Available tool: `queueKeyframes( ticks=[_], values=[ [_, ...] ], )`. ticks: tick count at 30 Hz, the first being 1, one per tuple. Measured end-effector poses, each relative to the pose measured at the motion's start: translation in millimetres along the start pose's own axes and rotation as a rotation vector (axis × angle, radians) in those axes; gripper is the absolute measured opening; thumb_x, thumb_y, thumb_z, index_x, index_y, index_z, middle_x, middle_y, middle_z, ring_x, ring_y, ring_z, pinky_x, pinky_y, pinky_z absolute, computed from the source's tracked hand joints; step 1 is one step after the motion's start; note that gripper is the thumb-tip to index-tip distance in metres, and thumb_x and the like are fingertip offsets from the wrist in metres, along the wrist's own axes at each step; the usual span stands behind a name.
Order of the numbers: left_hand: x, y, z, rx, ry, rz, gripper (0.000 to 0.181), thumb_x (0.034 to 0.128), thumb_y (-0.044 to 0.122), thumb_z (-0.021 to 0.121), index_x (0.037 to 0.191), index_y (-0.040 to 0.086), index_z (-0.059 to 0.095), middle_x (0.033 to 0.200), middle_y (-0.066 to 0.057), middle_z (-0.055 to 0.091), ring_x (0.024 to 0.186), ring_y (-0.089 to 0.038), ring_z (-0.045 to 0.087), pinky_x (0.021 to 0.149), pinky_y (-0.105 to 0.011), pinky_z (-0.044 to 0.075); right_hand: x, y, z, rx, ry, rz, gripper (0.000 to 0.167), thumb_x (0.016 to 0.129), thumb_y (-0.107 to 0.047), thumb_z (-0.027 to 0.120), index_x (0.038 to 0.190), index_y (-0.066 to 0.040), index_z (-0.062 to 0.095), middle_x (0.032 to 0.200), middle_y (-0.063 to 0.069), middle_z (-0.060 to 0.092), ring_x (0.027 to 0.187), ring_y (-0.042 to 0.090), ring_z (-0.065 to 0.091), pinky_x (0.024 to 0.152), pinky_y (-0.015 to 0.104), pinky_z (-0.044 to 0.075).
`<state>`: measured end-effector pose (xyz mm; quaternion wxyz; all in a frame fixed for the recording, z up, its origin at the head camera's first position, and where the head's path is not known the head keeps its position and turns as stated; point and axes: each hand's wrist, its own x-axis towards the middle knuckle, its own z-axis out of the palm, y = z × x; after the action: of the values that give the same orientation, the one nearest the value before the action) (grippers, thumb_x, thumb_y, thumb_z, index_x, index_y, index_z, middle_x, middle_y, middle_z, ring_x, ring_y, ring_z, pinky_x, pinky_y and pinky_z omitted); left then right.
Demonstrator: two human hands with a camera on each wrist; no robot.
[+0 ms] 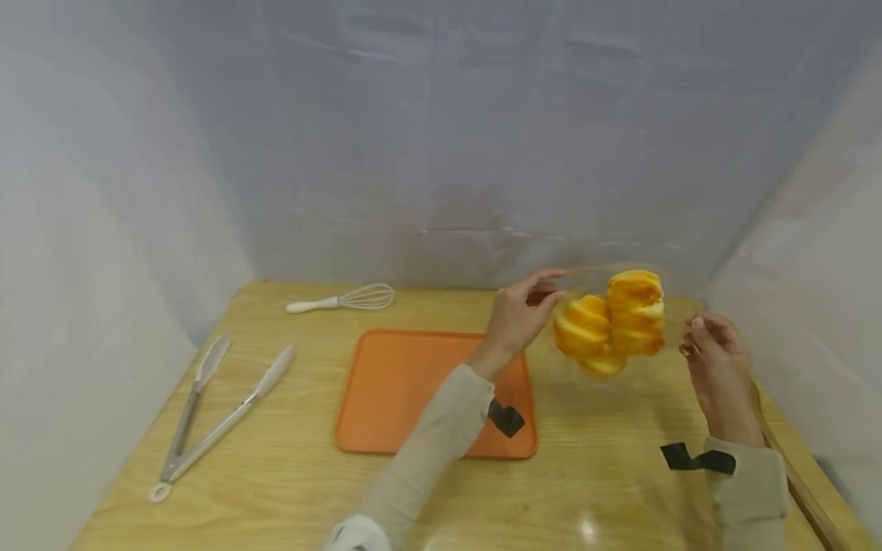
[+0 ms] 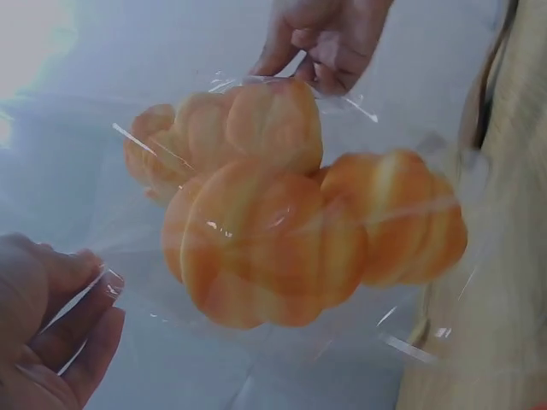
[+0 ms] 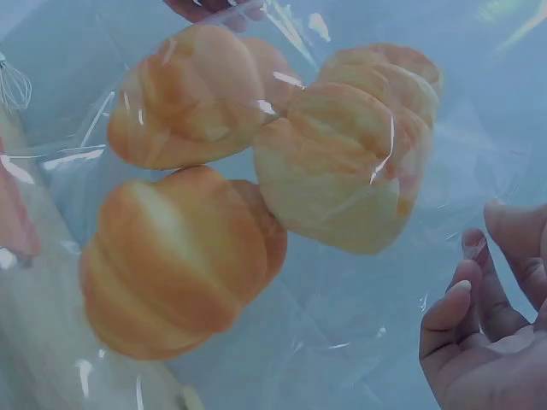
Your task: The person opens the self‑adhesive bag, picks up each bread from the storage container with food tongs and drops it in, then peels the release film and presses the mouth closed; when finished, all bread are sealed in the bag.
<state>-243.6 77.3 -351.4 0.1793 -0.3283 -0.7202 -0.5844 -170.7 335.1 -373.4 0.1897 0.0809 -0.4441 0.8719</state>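
Above the worktop (image 1: 269, 490), I observe left grip (image 1: 518, 317) and right grip (image 1: 722, 371) pinching opposite sides of the bag (image 3: 338, 320), apparently to balance the bread's (image 1: 630, 325) weight between them.

Left sleeve (image 1: 430, 444) and right sleeve (image 1: 751, 490) beige, long. Short black strap (image 1: 507, 419) at left sleeve's end; longer, kinked black strap (image 1: 711, 461) at right's. White rounded piece (image 1: 358, 533), dark mark, low on left sleeve. Fingers (image 3: 448, 316) bare.
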Motion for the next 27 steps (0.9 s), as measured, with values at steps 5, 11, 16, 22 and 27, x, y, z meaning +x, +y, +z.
queueKeyframes(
  ticks=[5,11,16,22,27],
  values=[
    [-9.5,-5.0,14.8,-0.080,-0.043,-0.067,0.034,0.0935,0.007,0.063,0.128,0.005,0.061,0.104,-0.018,0.073,0.095,-0.026,0.071,0.082,-0.013,0.054,-13.7,6,-18,-0.005,0.015,0.012,0.019,0.097,0.003,0.050,0.098,-0.003,0.069,0.093,0.004,0.069,0.071,0.012,0.057,0.063,0.020,0.046],
    [-28.4,-11.8,32.1,-0.147,-0.119,-0.195,0.041,0.0943,0.009,0.063,0.135,0.009,0.056,0.104,-0.018,0.073,0.094,-0.028,0.072,0.082,-0.016,0.055,-30.0,17,-35,-0.080,0.109,0.074,0.023,0.097,0.002,0.050,0.095,-0.007,0.071,0.089,-0.001,0.069,0.068,0.009,0.055,0.060,0.019,0.043],
    [-31.4,-8.7,36.5,-0.166,-0.090,-0.272,0.035,0.0950,0.015,0.063,0.129,0.010,0.061,0.107,-0.013,0.074,0.096,-0.025,0.072,0.082,-0.017,0.056,-32.9,20,-33,-0.300,0.182,0.066,0.014,0.097,-0.006,0.056,0.096,-0.013,0.068,0.090,-0.006,0.066,0.068,0.006,0.053,0.061,0.015,0.045],
    [-37.2,-10.2,36.7,-0.209,-0.060,-0.337,0.030,0.0961,0.019,0.062,0.125,0.011,0.065,0.111,-0.012,0.073,0.099,-0.018,0.070,0.085,-0.018,0.055,-32.5,23,-28,-0.649,0.237,0.091,0.009,0.097,-0.019,0.059,0.101,-0.019,0.067,0.089,-0.014,0.062,0.074,0.002,0.050,0.064,0.010,0.046],
    [-53.7,-24.4,39.6,-0.204,-0.034,-0.412,0.034,0.0931,0.026,0.067,0.124,0.013,0.066,0.114,-0.008,0.071,0.103,-0.015,0.067,0.089,-0.021,0.054,-32.9,27,-22,-0.482,0.271,0.097,0.013,0.097,-0.020,0.057,0.100,-0.017,0.069,0.081,-0.009,0.057,0.067,0.005,0.043,0.059,0.013,0.043]
  ],
)
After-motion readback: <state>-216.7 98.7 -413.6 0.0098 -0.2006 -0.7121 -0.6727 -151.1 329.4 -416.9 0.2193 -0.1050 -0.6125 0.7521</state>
